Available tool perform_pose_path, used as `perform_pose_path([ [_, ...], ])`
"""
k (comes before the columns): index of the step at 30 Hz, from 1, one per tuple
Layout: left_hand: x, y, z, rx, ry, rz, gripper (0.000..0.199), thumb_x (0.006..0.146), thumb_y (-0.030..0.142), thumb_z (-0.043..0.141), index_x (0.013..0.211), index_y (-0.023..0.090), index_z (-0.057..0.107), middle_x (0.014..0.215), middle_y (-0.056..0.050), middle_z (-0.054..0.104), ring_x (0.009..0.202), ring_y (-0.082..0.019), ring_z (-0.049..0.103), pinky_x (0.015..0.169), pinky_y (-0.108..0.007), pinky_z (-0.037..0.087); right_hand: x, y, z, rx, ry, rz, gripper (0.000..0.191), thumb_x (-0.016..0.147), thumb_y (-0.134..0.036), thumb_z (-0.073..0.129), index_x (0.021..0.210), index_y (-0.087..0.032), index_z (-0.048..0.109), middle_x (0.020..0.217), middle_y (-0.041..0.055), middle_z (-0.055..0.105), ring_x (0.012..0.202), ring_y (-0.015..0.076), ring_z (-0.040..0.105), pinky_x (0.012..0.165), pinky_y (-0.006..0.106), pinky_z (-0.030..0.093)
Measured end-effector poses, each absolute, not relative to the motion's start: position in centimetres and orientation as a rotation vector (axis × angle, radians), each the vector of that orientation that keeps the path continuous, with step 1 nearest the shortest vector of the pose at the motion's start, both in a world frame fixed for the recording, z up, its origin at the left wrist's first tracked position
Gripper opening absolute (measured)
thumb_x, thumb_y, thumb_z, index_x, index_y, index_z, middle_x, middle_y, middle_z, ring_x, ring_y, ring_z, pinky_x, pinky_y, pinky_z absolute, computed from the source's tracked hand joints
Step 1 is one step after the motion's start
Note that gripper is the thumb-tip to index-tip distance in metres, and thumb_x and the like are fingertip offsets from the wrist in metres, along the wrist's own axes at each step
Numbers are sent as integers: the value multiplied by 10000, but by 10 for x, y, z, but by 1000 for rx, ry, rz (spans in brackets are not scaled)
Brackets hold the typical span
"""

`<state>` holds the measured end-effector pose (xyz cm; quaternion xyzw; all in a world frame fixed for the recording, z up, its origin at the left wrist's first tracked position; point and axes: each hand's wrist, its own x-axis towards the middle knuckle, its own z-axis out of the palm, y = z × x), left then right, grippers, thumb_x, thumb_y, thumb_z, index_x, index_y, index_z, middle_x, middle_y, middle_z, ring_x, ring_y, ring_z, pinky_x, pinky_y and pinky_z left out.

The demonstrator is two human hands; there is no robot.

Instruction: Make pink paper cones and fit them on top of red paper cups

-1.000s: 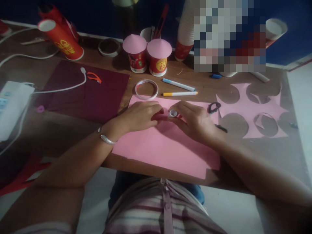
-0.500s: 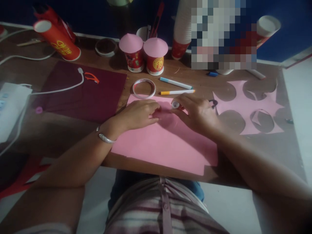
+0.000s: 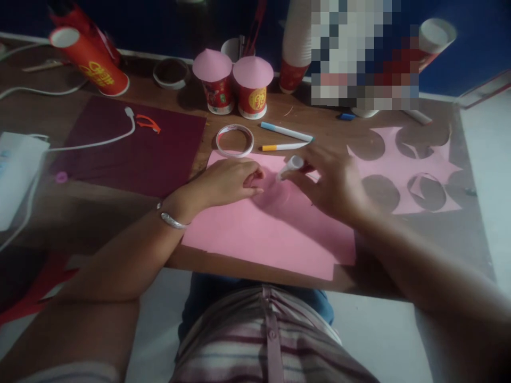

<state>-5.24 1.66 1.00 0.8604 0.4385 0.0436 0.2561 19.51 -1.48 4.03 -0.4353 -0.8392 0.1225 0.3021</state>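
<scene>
A large pink sheet of paper (image 3: 263, 239) lies at the table's front edge. My left hand (image 3: 227, 183) rests on its upper left part, fingers curled and a gap between thumb and forefinger. In my right hand (image 3: 331, 178) is a small white tube (image 3: 293, 165) that looks like a glue stick, tilted with its lower end at the paper. A darker pink round patch shows under that end; whether it is a separate piece or shadow I cannot tell.
Behind the sheet lie a tape roll (image 3: 235, 141), a blue marker (image 3: 285, 131) and a yellow marker (image 3: 281, 147). Two red cups (image 3: 253, 101) wear pink paper cones. Cut-out pink paper (image 3: 407, 165) lies right, dark red paper (image 3: 159, 159) left, a white cable (image 3: 91, 144) across it.
My right hand has lifted and tilted the white tube, so its side now shows rather than its round end. My left hand stays nearly in place. The whole view has shifted slightly.
</scene>
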Motion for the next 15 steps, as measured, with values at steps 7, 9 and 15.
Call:
perform_pose_path([
  [7, -51, 15, 11, 2363, 1177, 146, 210, 896, 310, 653, 1072, 220, 723, 984, -23, 754, 921, -212, 686, 740, -328, 424, 185, -14, 12, -1094, -2295, 382, 122, 1008, -304, 658, 964, -191, 673, 874, 56, 710, 727, 182, 625, 683, 317, 472],
  [9, -50, 15, 12, 2356, 1179, 133, 208, 892, 295, 654, 1072, 219, 724, 996, -26, 759, 927, -212, 687, 748, -328, 429, 185, -14, 12, -1092, -2315, 376, 156, 1027, -336, 633, 984, -191, 674, 887, 63, 714, 725, 183, 624, 679, 317, 469],
  [15, -49, 15, 16, 2347, 1187, 113, 198, 885, 294, 666, 1056, 215, 730, 945, -30, 745, 880, -207, 674, 736, -320, 427, 189, -13, 16, -1077, -2342, 290, 122, 1028, -284, 620, 965, -197, 679, 923, 77, 739, 757, 193, 649, 700, 320, 486],
])
